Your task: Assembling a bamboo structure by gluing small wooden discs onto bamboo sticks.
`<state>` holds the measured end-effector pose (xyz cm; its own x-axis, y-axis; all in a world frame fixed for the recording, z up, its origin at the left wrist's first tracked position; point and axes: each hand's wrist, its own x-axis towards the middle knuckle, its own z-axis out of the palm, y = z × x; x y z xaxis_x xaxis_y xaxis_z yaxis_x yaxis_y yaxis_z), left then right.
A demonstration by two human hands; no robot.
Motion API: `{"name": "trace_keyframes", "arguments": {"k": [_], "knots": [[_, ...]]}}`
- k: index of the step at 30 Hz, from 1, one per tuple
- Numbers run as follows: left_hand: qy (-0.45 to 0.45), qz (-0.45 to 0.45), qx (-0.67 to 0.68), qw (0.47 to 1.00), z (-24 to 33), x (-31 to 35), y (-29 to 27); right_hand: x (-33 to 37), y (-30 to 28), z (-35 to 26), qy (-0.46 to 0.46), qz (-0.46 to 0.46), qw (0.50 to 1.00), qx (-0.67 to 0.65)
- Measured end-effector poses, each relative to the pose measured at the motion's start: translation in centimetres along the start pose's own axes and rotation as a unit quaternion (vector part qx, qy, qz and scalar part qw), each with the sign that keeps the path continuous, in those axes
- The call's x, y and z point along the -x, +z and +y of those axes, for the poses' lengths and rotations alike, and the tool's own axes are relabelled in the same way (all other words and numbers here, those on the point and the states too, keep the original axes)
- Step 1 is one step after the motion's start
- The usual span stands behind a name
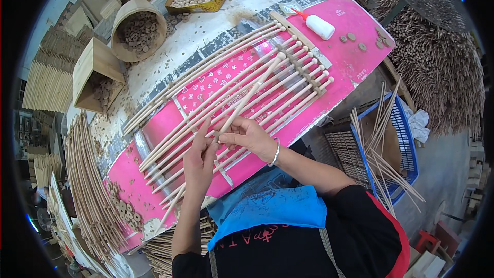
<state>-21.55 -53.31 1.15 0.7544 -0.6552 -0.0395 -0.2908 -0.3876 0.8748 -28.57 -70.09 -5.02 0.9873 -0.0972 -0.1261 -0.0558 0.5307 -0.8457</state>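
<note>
Both hands meet above the pink board (347, 56), around the near end of a wooden stick with a ball tip (252, 91). My right hand (246, 135) is closed round the stick, which slants up and away to the right. At that near end, the fingers of my left hand (199, 155) are closed on a small brownish piece, perhaps a wooden disc, mostly hidden by the fingers. Under my hands, several ball-tipped sticks (262, 104) lie side by side, resting in a notched wooden rack (303, 72).
A white glue bottle with red tip (319, 27) lies at the far right, near loose discs (351, 36). Tubs of discs (117, 33) and a tray of wooden balls (177, 7) stand at the back. A blue basket with sticks (406, 144) is right; more discs (123, 211) lie left.
</note>
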Motion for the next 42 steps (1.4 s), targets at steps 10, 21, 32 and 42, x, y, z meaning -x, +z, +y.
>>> {"name": "trace_keyframes", "arguments": {"k": [10,21,32,42], "knots": [[-0.056,-0.029,0.045,0.997,-1.0,1.1,-2.1,-0.7,-4.8,-4.7,-0.045,0.110,0.993,-0.006],[-0.055,-0.029,0.023,0.998,-0.6,-0.5,-2.8,-0.8,-6.5,-6.7,-0.026,0.084,0.996,-0.033],[-0.051,-0.038,0.005,0.998,-1.2,-2.3,-2.7,-1.2,-8.5,-6.1,-0.013,0.136,0.991,0.011],[0.005,-0.035,-0.059,0.998,-1.0,-7.1,-2.1,-2.2,-10.5,-7.8,-0.050,0.227,0.967,0.108]]}}
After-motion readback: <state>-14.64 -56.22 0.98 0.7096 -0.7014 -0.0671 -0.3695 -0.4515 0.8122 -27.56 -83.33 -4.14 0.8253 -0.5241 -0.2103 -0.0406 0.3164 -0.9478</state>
